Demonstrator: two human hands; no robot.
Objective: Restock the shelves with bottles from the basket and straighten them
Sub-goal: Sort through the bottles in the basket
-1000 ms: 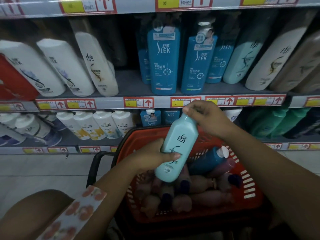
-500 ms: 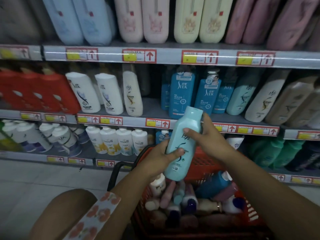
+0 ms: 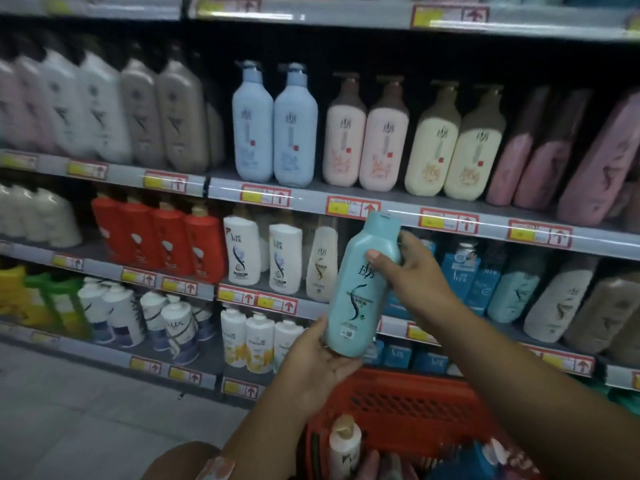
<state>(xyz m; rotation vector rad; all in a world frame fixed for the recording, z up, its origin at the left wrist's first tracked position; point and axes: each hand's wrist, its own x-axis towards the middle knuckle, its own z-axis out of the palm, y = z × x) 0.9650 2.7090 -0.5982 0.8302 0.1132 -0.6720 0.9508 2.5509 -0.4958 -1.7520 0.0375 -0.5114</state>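
Shelves [image 3: 346, 202] behind | teal bottle [image 3: 360, 289] upright; left hand [image 3: 320, 358] cups base; right hand [image 3: 412, 271] fingers grasp neck

Shop: price-tagged shelves [image 3: 381, 199] of bottles

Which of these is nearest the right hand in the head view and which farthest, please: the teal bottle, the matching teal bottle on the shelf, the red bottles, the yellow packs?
1. The teal bottle: held in the right hand.
2. The matching teal bottle on the shelf: just to its right.
3. The red bottles: well left, same shelf.
4. The yellow packs: far left edge, a shelf lower.
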